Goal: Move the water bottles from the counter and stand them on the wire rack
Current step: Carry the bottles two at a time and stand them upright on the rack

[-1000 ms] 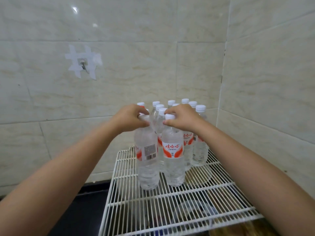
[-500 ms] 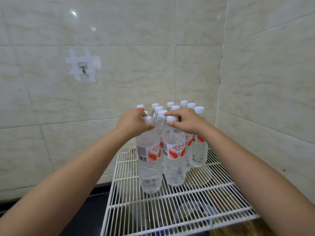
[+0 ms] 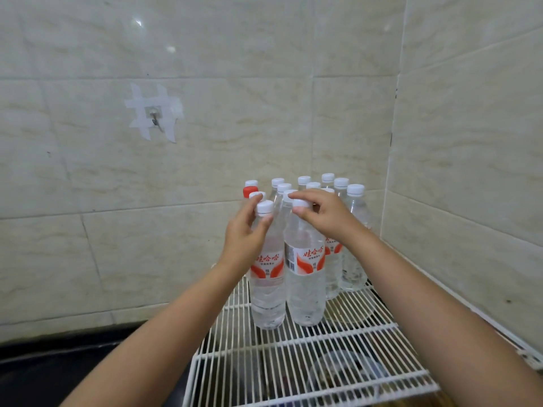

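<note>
The wire rack (image 3: 308, 365) sits in a tiled corner, its right edge along the right-hand wall and its back close to the rear wall. The water bottles (image 3: 340, 230) stand upright in a tight cluster at the back right of the rack. The front half of the rack is bare wire, so you have open room toward yourself. To the left of the rack lies the dark table (image 3: 58, 371). A taped hook (image 3: 154, 113) is fixed on the rear wall, high and well left of the bottles.

Two bottles form the front row, standing just beside each other: the front left bottle (image 3: 267, 289) and the front right bottle (image 3: 305, 283).

Compared with half a second ago, your grip on both has loosened: the fingers that were wrapped over the caps have spread. The front left bottle's label now faces you with its red mark, where the barcode side showed earlier.

Your left hand (image 3: 245, 239) is partly open around the neck of the front left bottle, thumb touching just below the white cap and fingers extended behind it. Your right hand (image 3: 323, 214) hovers over the front right bottle with fingers loosely spread; the thumb tip rests at its cap and the forefinger reaches toward the cap behind. One red cap (image 3: 249, 190) shows at the cluster's left.
</note>
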Tool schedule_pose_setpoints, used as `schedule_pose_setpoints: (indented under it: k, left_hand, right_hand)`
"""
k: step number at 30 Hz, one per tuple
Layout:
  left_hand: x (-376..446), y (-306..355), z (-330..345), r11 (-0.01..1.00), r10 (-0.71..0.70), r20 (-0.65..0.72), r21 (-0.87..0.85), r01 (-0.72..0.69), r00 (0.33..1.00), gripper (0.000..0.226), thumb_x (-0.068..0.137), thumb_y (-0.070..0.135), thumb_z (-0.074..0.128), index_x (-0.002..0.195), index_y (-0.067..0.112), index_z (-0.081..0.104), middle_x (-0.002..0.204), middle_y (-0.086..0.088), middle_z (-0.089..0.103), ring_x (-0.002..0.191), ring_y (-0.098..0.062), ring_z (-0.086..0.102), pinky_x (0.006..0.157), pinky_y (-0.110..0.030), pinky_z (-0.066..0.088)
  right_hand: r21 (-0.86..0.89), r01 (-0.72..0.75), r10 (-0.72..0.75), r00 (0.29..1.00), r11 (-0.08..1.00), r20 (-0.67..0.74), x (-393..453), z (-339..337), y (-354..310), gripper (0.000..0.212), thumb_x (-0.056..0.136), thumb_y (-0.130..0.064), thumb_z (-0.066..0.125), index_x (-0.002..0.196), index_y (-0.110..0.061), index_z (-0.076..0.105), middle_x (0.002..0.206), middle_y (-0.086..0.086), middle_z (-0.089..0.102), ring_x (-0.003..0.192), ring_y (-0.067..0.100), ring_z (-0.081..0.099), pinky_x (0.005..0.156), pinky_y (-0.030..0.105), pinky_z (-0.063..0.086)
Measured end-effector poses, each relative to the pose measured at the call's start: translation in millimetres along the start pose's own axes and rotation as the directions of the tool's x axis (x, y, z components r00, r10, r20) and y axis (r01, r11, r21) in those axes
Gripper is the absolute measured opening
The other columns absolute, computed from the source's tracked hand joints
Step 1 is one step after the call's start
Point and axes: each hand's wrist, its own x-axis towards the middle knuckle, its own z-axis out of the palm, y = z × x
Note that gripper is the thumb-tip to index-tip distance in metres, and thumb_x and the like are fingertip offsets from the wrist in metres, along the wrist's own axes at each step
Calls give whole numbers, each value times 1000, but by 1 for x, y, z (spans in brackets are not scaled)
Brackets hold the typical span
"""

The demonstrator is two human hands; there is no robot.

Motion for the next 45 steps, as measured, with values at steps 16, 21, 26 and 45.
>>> schedule_pose_setpoints:
  k: [16,21,26,45]
  left_hand:
    - [2,-9,1,997,2,-19,77,0,1000,42,90,6,54,131,6,48,132,-11,56,123,-23,52,105,-44,43]
    - [-1,-6,-4,973,-20,50,231,8,999,51,94,13,50,142,13,33,140,-4,49,128,-18,46,95,-16,35]
    - [-3,6,-19,854,39,185,504,-129,982,49,95,16,46,142,12,32,144,-6,43,132,-22,42,105,-29,34]
    - [-201,23,-297,-15,-254,-501,858,514,828,44,96,28,42,137,11,43,151,-12,31,138,-34,26,111,-43,28]
  right_hand:
    - [-26,-1,-6,958,1000,-288,-10,37,-6,30,90,-3,50,119,2,57,122,20,57,118,27,50,91,5,27]
    - [-60,-36,15,950,998,-312,-16,45,-13,42,86,-17,41,121,1,55,121,19,57,115,29,52,95,24,33]
    - [-215,-97,54,980,972,-194,-16,35,-16,43,92,-24,50,132,-7,46,133,12,49,126,26,41,104,31,32]
    - [32,501,-492,833,865,253,-81,248,-236,59,76,-45,46,117,-5,59,125,19,60,122,38,49,102,55,37]
